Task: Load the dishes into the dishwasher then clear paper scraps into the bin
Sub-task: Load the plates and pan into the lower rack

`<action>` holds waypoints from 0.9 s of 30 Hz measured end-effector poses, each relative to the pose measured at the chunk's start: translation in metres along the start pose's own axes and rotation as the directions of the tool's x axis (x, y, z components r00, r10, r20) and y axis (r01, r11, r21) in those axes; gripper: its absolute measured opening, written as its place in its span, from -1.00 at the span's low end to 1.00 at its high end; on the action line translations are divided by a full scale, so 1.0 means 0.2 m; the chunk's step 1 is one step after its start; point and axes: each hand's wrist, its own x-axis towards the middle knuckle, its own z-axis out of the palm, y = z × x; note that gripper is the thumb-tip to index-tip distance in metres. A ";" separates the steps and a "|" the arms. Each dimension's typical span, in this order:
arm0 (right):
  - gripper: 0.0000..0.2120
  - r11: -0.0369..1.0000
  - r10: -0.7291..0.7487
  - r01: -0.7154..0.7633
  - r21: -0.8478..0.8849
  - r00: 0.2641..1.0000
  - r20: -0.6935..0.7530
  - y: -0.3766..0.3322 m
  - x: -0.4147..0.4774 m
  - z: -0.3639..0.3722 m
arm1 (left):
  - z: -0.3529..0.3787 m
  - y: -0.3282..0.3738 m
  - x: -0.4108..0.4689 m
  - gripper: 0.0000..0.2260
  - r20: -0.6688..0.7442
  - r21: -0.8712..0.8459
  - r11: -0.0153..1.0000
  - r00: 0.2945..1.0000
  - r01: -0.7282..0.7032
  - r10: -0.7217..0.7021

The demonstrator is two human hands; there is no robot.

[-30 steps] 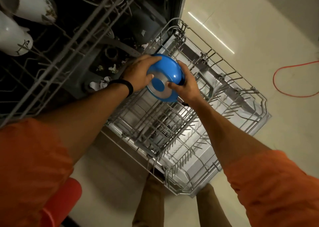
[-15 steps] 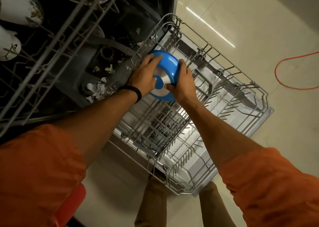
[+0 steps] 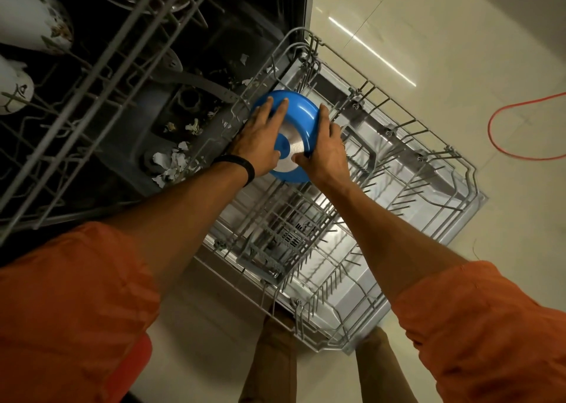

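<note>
Blue bowl (image 3: pixel 301 111), base up, is pressed by the left hand (image 3: pixel 260 140), fingers flat, and gripped at the rim by the right hand (image 3: pixel 326 151); the lower rack (image 3: pixel 398 169) lies just beneath the fingers.

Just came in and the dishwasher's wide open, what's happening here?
A person in orange sleeves is loading the dishwasher. Both hands hold a blue pan, underside showing, at the back of the pulled-out lower rack: the left hand lies flat on it, the right hand grips its rim. Paper scraps lie on the tub floor, not yet cleared.
</note>
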 end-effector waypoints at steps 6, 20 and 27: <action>0.09 0.996 -0.026 0.028 -0.085 0.999 0.028 0.01 -0.15 -0.05 | 0.00 0.11 -0.11 -0.18 -0.058 0.094 0.995 0.997 -0.045 0.050; -0.25 0.992 0.029 -0.028 -0.120 1.000 0.006 -0.55 -1.00 -0.86 | -0.55 0.59 -0.98 -0.35 -0.140 0.030 0.996 0.986 -0.083 0.086; -0.46 0.985 -0.141 0.134 -0.107 0.988 -0.057 -0.81 -1.53 -1.23 | -0.85 0.84 -1.62 -0.38 -0.295 0.104 0.982 0.939 -0.155 0.180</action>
